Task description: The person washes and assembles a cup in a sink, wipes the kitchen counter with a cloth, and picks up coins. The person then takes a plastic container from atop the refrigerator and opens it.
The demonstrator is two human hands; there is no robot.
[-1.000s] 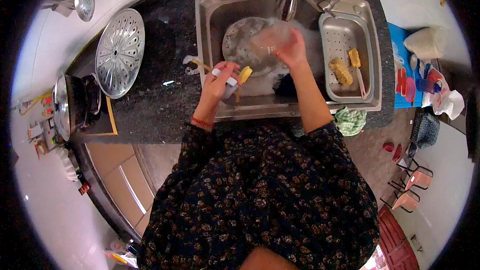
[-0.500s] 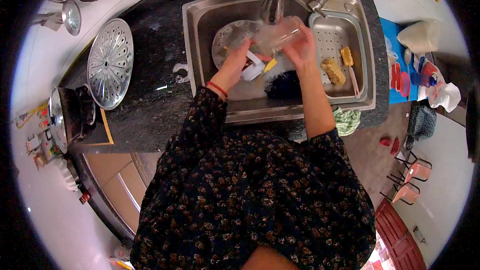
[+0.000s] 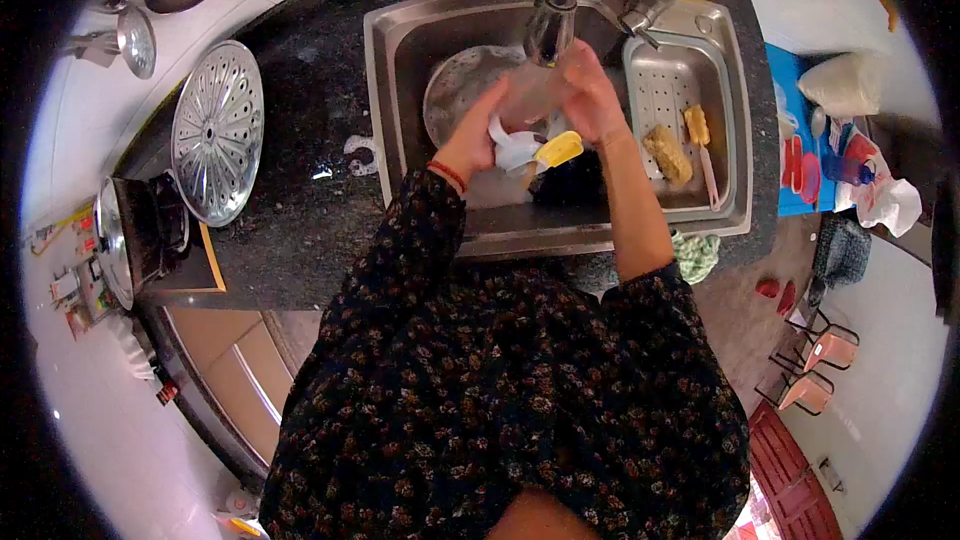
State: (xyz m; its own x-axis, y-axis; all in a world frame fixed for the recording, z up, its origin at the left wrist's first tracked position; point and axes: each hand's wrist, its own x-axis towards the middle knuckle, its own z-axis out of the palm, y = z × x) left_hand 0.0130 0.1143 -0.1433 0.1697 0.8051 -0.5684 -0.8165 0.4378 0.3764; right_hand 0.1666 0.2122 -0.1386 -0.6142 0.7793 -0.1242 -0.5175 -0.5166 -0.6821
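- We are seeing the left hand (image 3: 478, 135) near the centre of the frame, its fingers bending inward and gripping a white piece (image 3: 515, 150) with a yellow part (image 3: 560, 148); some fingertips are hiding behind other things, so we are not telling how tightly they are closing.
- We are seeing the right hand (image 3: 592, 100), just right of centre, curving around a clear container (image 3: 530, 100) and holding it.
- The clear container is lying tilted between both hands, under the tap (image 3: 550, 25) at upper centre, and it is looking blurred.
- Below them, the sink (image 3: 385, 100) is holding a round metal dish (image 3: 450, 95) at its left and a dark item (image 3: 570, 185) under the yellow part.
- Right of centre, a perforated tray (image 3: 650, 62) is carrying a sponge (image 3: 668, 153) and a pink-handled brush (image 3: 708, 180).
- At left, a perforated metal disc (image 3: 218, 135) is resting on the dark table (image 3: 310, 90).
- A green checked cloth (image 3: 695, 255) is lying by the sink's lower right corner.
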